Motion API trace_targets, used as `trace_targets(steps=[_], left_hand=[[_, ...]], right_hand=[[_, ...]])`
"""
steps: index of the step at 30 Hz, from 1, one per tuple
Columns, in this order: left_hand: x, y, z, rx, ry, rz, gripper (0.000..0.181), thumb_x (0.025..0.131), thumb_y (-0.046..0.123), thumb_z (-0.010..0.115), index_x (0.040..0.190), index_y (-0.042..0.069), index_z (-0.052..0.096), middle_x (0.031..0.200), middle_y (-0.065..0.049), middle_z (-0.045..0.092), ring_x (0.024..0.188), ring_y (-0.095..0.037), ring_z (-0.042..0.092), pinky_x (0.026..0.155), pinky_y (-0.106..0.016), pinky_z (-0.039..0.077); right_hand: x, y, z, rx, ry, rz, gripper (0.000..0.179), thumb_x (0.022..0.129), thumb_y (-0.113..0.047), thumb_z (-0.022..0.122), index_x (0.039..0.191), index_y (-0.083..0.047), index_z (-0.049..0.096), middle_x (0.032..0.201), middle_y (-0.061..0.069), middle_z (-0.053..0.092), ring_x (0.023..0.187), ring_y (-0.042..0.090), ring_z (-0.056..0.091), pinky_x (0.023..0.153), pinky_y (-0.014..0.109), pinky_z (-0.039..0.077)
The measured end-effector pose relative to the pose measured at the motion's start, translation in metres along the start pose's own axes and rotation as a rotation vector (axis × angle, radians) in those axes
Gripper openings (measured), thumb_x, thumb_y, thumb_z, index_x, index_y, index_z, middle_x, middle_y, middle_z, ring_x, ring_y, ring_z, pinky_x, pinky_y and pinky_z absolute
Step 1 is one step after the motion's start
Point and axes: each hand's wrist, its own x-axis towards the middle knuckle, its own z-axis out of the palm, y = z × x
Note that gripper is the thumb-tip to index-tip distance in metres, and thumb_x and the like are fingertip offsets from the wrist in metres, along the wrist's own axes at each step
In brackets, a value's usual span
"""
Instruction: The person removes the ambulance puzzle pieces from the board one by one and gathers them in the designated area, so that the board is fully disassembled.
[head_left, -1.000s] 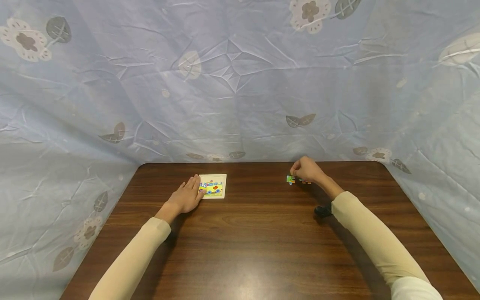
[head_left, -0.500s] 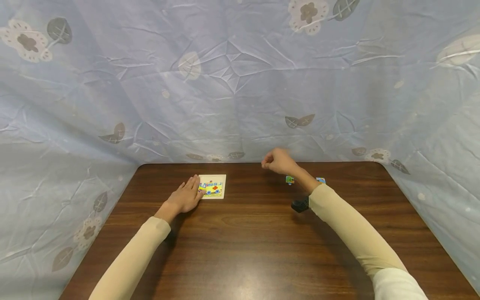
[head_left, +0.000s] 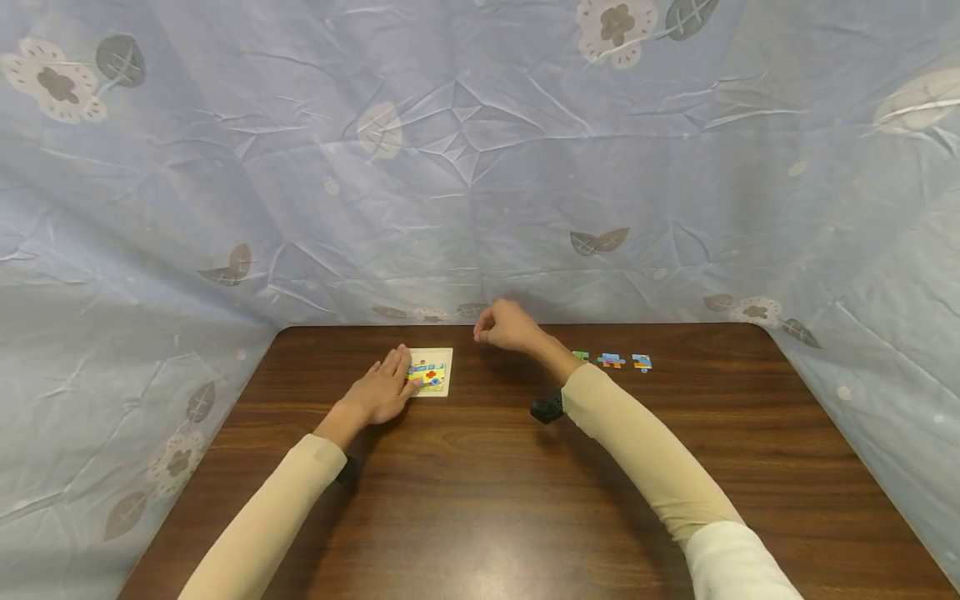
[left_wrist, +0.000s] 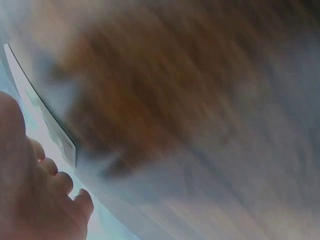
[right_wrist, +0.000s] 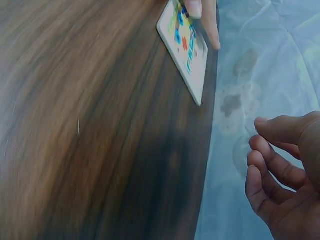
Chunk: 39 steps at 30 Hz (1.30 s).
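Note:
A cream puzzle board (head_left: 450, 358) with a yellow ambulance picture lies near the table's far edge. My left hand (head_left: 381, 387) rests flat over its left part, fingers stretched, hiding that side. In the left wrist view, curled fingertips of a hand (left_wrist: 40, 190) appear beside the board's pale edge (left_wrist: 45, 110). To the right of the board, my right hand (head_left: 510, 327) hovers with thumb and fingertips together. No piece shows between the fingertips of the right hand (right_wrist: 285, 170) in the right wrist view; anything very small there stays hidden.
Loose puzzle pieces lie right of the right forearm: a green one (head_left: 581, 356) partly covered, a blue one (head_left: 611, 360) and another blue one (head_left: 642, 362). A black wrist device (head_left: 547, 408) sits under the right sleeve. Patterned cloth (head_left: 480, 208) hangs behind the table.
My right hand has left the loose pieces and travelled left toward the board, fingertips together. My left hand has slid slightly right over the board, covering more of the picture.

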Motion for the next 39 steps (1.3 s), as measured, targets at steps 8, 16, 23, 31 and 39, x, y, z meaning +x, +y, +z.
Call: trace_targets(steps=[8, 16, 23, 31, 39], left_hand=[[0.005, 0.012, 0.009, 0.042, -0.007, -0.019, 0.078, 0.115, 0.048, 0.028, 0.168, -0.001, -0.001, 0.177, -0.021, -0.003, 0.166, -0.038, -0.002, 0.136, -0.059, 0.009], [0.004, 0.013, 0.011, 0.05, -0.01, -0.024, 0.078, 0.115, 0.05, 0.027, 0.168, 0.0, 0.0, 0.178, -0.019, -0.003, 0.167, -0.037, -0.001, 0.136, -0.059, 0.007], [0.005, 0.013, 0.011, 0.066, -0.005, -0.013, 0.075, 0.115, 0.049, 0.026, 0.168, 0.001, 0.003, 0.178, -0.018, -0.001, 0.167, -0.036, 0.002, 0.136, -0.058, 0.008], [0.007, 0.012, 0.013, 0.077, -0.002, -0.005, 0.074, 0.115, 0.048, 0.026, 0.168, 0.001, 0.004, 0.178, -0.018, 0.0, 0.167, -0.036, 0.002, 0.136, -0.057, 0.009], [0.008, 0.015, 0.013, 0.064, -0.005, -0.001, 0.075, 0.115, 0.049, 0.027, 0.168, 0.001, 0.006, 0.178, -0.018, 0.0, 0.167, -0.035, 0.002, 0.136, -0.056, 0.012]], right_hand=[[0.012, -0.017, 0.033, 0.006, -0.075, 0.006, 0.008, 0.097, -0.016, 0.077, 0.098, -0.009, 0.081, 0.101, 0.006, 0.081, 0.09, 0.019, 0.072, 0.084, 0.035, 0.062], [0.022, -0.025, 0.058, 0.001, -0.059, 0.026, 0.013, 0.094, -0.015, 0.079, 0.103, -0.005, 0.08, 0.106, 0.01, 0.081, 0.096, 0.023, 0.075, 0.085, 0.033, 0.064], [0.025, -0.03, 0.072, -0.04, -0.126, 0.05, 0.021, 0.095, -0.016, 0.078, 0.113, -0.004, 0.079, 0.114, 0.011, 0.078, 0.106, 0.027, 0.073, 0.093, 0.039, 0.063], [0.026, -0.033, 0.081, -0.064, -0.189, 0.033, 0.032, 0.093, -0.015, 0.08, 0.122, -0.001, 0.075, 0.123, 0.014, 0.077, 0.115, 0.031, 0.072, 0.101, 0.041, 0.062], [0.029, -0.035, 0.082, -0.105, -0.206, 0.016, 0.025, 0.095, -0.008, 0.076, 0.119, -0.001, 0.076, 0.121, 0.014, 0.077, 0.112, 0.029, 0.073, 0.097, 0.039, 0.063]])
